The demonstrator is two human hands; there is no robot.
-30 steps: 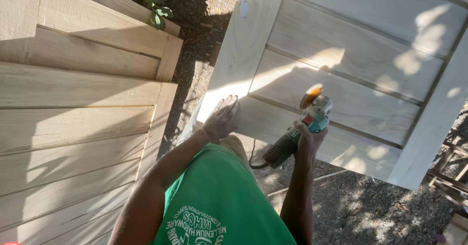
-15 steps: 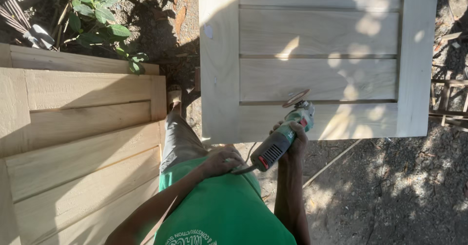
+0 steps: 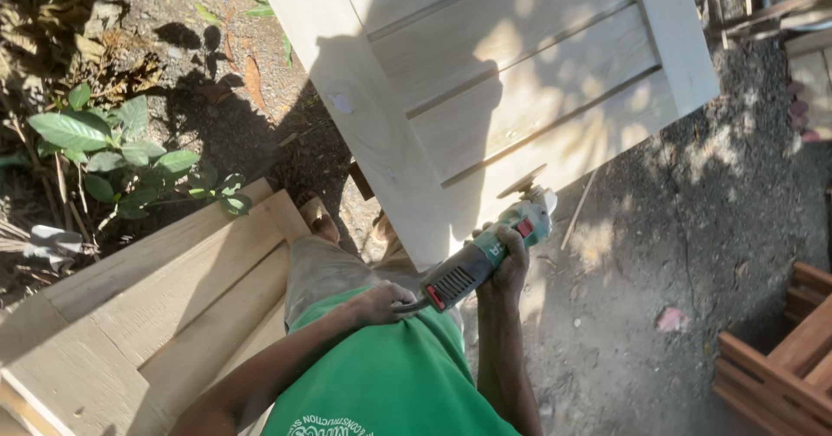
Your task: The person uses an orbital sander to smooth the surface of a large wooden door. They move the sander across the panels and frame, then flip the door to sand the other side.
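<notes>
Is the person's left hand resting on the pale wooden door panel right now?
No, the left hand rests on the person's own thigh, while the right hand holds the green angle grinder beside the pale wooden door panel.

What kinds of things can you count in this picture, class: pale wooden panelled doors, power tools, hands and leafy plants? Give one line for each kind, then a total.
Pale wooden panelled doors: 2, one ahead, one on the left
Green-bodied angle grinder: 1
Hands: 2, left, right
Green leafy plant: 1
Total: 6

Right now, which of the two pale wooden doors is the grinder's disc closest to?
The upper door, lit by dappled sun; the grinder in the right hand points at its bottom edge. The other door lies lower left.
</notes>
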